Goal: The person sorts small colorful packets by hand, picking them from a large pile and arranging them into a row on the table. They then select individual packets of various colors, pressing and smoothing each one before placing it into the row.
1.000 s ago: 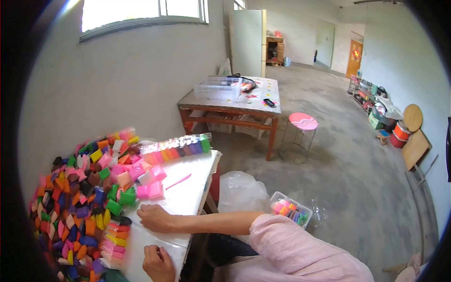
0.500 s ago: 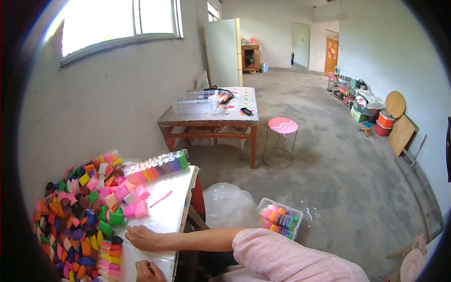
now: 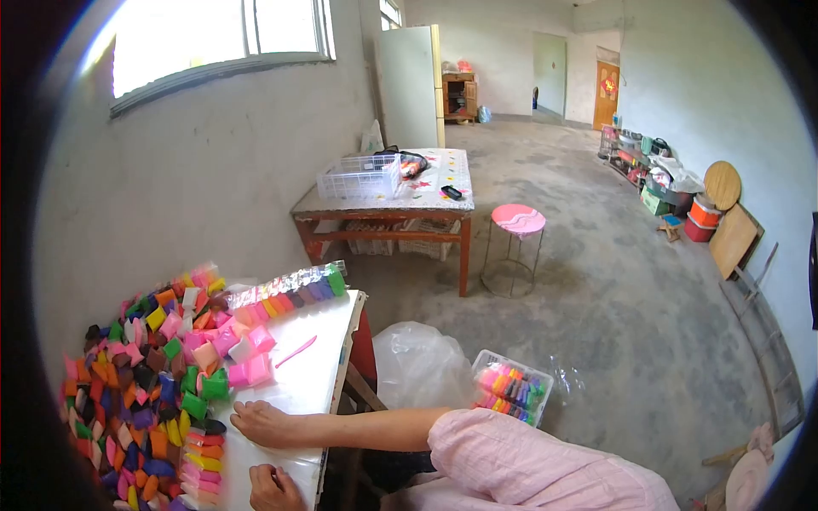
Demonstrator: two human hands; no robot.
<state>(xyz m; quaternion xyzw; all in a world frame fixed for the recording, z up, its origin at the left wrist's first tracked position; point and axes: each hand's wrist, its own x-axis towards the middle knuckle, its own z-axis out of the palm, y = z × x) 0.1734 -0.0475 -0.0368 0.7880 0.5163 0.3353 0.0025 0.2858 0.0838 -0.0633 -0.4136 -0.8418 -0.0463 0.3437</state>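
Head view, down and left onto a white worktop point(image 3: 319, 375) set against the wall. Flat on it, palm down, the right hand point(image 3: 262, 423): fingers stretched out and close together, pinching nothing, fingertips just beside a stack point(image 3: 203, 456) of packets in pink, yellow and orange at the worktop's near left. Lower, at the bottom edge of the view, the left hand point(image 3: 273, 487): fingers curled in, half cut off, so no telling whether closed on anything. Along the wall side, a pile point(image 3: 136, 375) of packets in many colours, touching the stack. Ahead of the right hand, at the pile's rim, pink packets point(image 3: 250, 372) and green packets point(image 3: 213, 385). Alone on bare worktop, a pink tool point(image 3: 296, 350). Across the far end, a clear pack point(image 3: 294, 288) with a row of colours. On the floor beside the worktop, a plastic bag point(image 3: 417, 362), with a clear box point(image 3: 511, 387) of coloured pieces just beside it. Farther off, a table point(image 3: 383, 204) bearing a basket point(image 3: 360, 177), with a pink stool point(image 3: 518, 220) near it.
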